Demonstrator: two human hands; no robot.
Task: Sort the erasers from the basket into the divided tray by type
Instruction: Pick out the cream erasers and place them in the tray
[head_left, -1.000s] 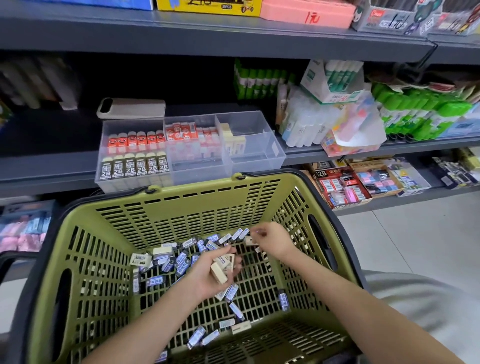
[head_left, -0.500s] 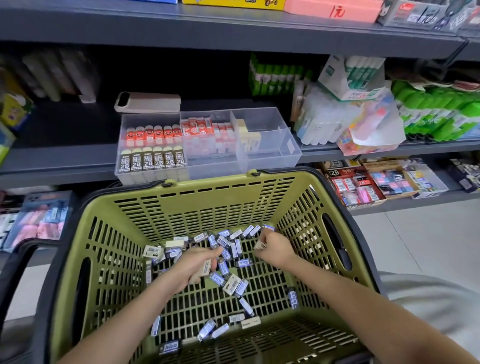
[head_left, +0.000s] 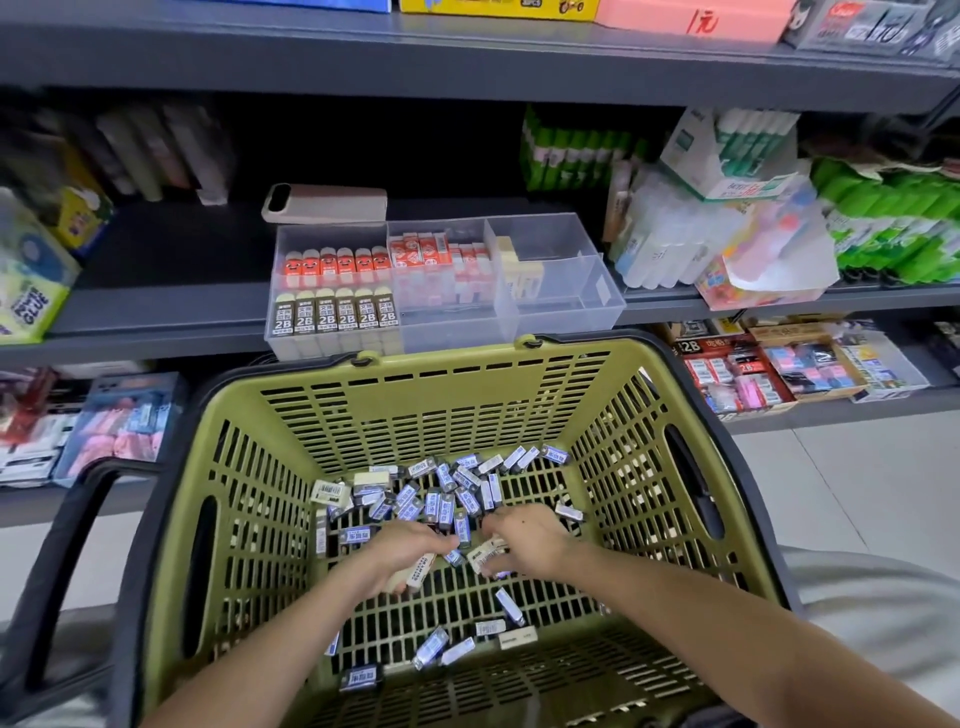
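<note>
An olive green basket (head_left: 426, 395) with black handles sits in front of me, its floor strewn with several small wrapped erasers (head_left: 441, 499), mostly blue-labelled. My left hand (head_left: 400, 551) is low in the basket, palm down, fingers curled around cream erasers (head_left: 418, 569). My right hand (head_left: 524, 535) is beside it, fingers closed on a cream eraser with a barcode (head_left: 483, 555). The clear divided tray (head_left: 566, 234) stands on the shelf behind the basket, with red, 2B, white-red and cream erasers in separate compartments; its right section looks bare.
Grey shop shelves (head_left: 171, 312) hold glue sticks (head_left: 571, 150), packets and boxes around the tray. A beige case (head_left: 327, 202) lies behind the tray. A lower shelf at the right holds boxed erasers (head_left: 737, 374). Tiled floor shows at the right.
Both hands have moved nearer to me in the basket and come close together over the loose erasers. The left hand turned from palm-up to palm-down. The view shifted slightly.
</note>
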